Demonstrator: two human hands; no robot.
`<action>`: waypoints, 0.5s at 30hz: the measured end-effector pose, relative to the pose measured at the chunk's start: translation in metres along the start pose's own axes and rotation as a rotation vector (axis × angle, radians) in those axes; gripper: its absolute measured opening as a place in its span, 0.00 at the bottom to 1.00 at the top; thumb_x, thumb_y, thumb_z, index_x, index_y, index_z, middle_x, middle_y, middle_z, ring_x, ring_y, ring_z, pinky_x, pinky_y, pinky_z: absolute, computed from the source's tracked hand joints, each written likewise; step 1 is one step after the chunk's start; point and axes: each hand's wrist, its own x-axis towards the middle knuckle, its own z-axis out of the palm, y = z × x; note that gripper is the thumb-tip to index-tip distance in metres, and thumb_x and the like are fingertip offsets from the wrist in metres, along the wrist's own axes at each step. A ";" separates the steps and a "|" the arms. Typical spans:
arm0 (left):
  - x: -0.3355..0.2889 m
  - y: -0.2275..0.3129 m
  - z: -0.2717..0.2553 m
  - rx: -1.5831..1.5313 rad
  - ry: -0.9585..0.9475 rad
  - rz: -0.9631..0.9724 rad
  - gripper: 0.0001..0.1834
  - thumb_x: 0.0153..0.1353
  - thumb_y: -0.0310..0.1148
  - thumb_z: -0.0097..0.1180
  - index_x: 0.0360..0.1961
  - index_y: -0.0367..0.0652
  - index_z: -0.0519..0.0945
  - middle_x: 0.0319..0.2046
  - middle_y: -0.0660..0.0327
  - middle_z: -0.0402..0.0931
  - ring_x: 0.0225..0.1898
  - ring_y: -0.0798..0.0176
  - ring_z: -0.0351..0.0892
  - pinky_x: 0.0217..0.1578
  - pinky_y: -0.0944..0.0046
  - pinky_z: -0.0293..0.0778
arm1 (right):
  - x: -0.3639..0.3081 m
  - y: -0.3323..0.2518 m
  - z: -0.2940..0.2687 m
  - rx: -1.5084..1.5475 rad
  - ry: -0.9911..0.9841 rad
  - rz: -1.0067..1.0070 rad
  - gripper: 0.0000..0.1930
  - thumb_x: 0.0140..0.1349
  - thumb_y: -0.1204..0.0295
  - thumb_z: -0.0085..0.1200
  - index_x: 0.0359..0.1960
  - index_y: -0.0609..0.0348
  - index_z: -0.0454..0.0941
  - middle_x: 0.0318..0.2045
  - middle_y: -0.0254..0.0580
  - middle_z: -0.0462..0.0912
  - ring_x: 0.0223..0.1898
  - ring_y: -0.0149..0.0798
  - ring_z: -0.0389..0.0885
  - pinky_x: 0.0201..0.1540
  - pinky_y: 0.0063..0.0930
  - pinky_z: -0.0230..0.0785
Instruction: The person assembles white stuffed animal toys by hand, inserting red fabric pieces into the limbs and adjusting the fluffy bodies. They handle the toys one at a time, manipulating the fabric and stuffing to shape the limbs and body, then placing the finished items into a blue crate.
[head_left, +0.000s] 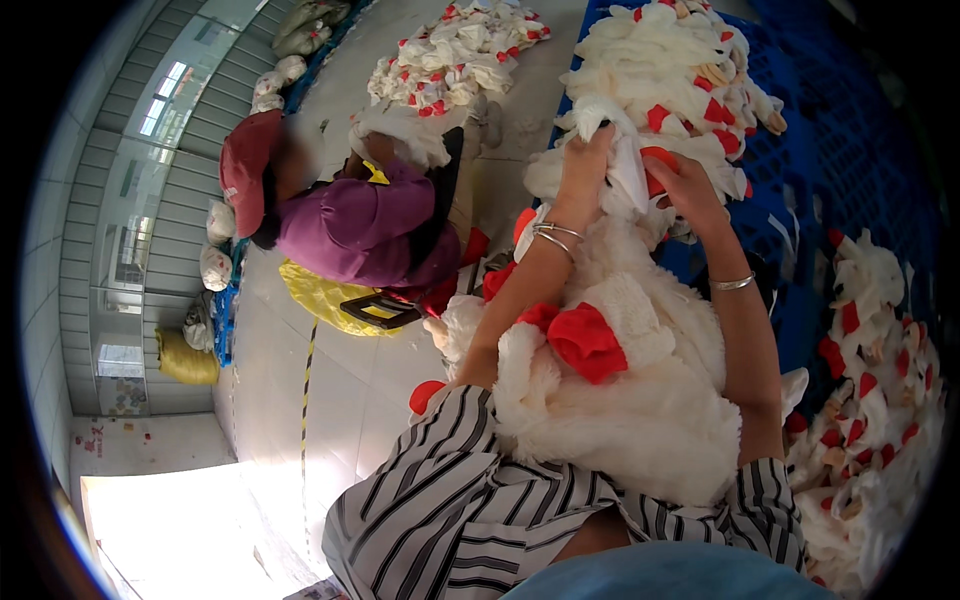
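A white plush toy skin [627,170] with a red part is stretched between my two hands, ahead of my lap. My left hand [588,160] is closed on its white cloth; a small dark spot shows by the fingertips, too small to name. The fingers of my right hand [690,190] are closed around the red part [657,160]. Across my lap lies a pile of fluffy white skins [640,420], with a red cloth piece [588,343] on top. My forearms pass on both sides of this pile.
Blue plastic pallets [850,130] at the right bear a heap of white and red skins [650,50]. Another heap [870,430] lies at lower right, one more [460,55] on the far floor. At left sits a co-worker in a purple top [350,225], handling white plush.
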 end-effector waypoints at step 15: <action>0.049 -0.024 -0.036 0.169 -0.115 0.243 0.16 0.62 0.43 0.58 0.39 0.39 0.79 0.29 0.66 0.78 0.29 0.73 0.74 0.30 0.73 0.68 | -0.003 -0.022 -0.075 0.797 0.232 -0.164 0.15 0.70 0.65 0.47 0.30 0.65 0.76 0.23 0.42 0.79 0.23 0.36 0.75 0.30 0.26 0.68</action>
